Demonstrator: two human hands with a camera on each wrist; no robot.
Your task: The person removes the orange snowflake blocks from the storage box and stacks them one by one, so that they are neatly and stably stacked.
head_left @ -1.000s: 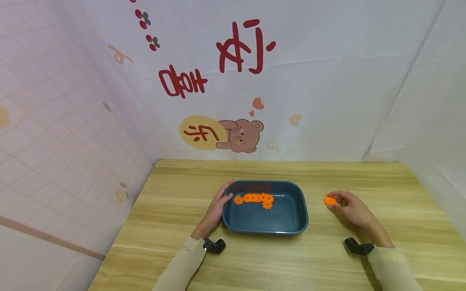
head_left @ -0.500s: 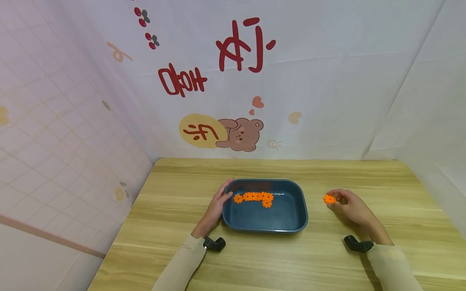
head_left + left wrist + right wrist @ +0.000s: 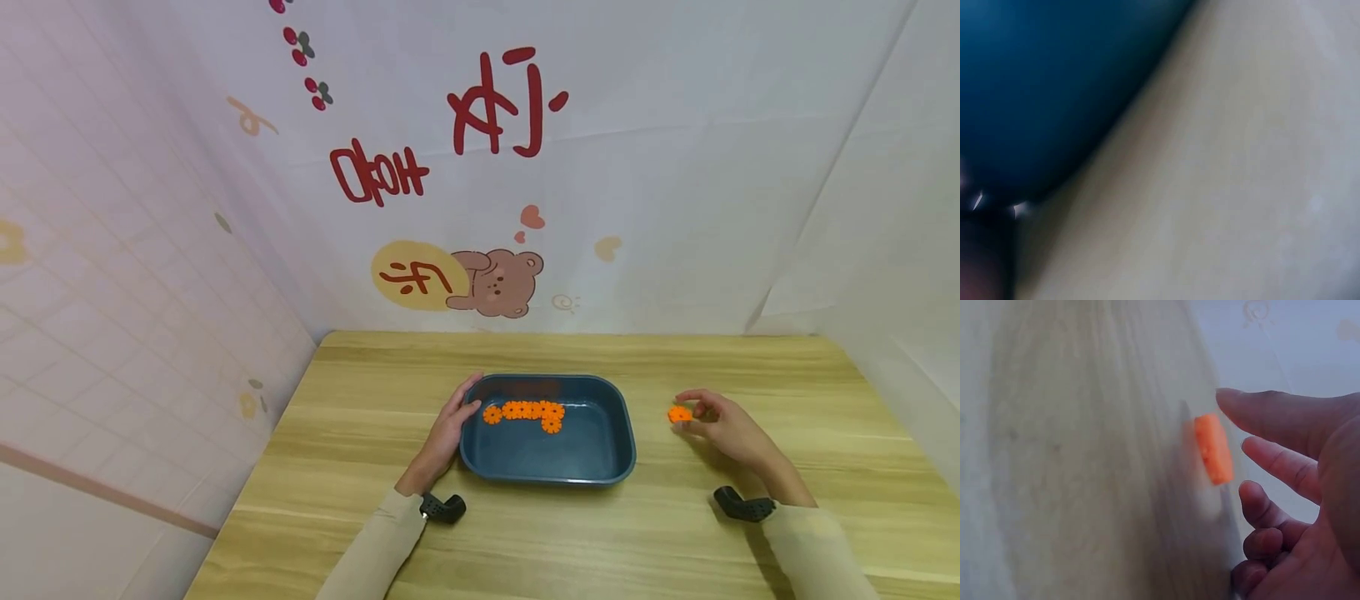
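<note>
My left hand (image 3: pixel 444 429) holds the left end of a dark blue rectangular tray (image 3: pixel 547 481), thumb over the rim and fingers along the outside. In the left wrist view the tray wall (image 3: pixel 1054 81) shows blurred beside the table. Inside the tray lie several orange flower-shaped plastic discs (image 3: pixel 529 410), most of them in a row toward the back. To the right of the tray, my right hand (image 3: pixel 727 429) is around another orange disc (image 3: pixel 678 415). The right wrist view shows this orange disc (image 3: pixel 1214 450) edge-on at the table, with a gap between it and the thumb and fingertips.
The pale wood table (image 3: pixel 525 550) meets a white printed wall sheet (image 3: pixel 675 192) behind the tray. A side sheet (image 3: pixel 135 292) stands on the left. Black wrist devices (image 3: pixel 444 508) sit on both wrists, above beige sleeves.
The head view tilts slightly. My right wrist shifts a little to the right, while the orange disc near that hand, the left hand and the tray stay in place.
</note>
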